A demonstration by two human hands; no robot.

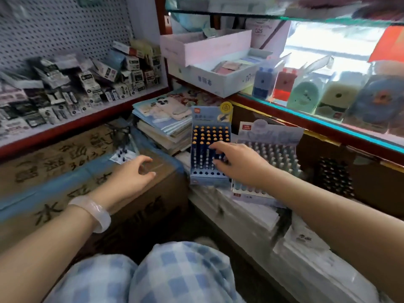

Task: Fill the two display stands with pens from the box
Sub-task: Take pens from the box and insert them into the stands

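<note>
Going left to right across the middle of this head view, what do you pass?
Taped cardboard box → left hand → dark blue pen stand → right hand → pale blue pen stand → dark pens far right.

Printed card display stands (210,147), taped brown cardboard box (87,171), glossy translucent bangle (94,212), checked cloth trousers (153,274).
</note>
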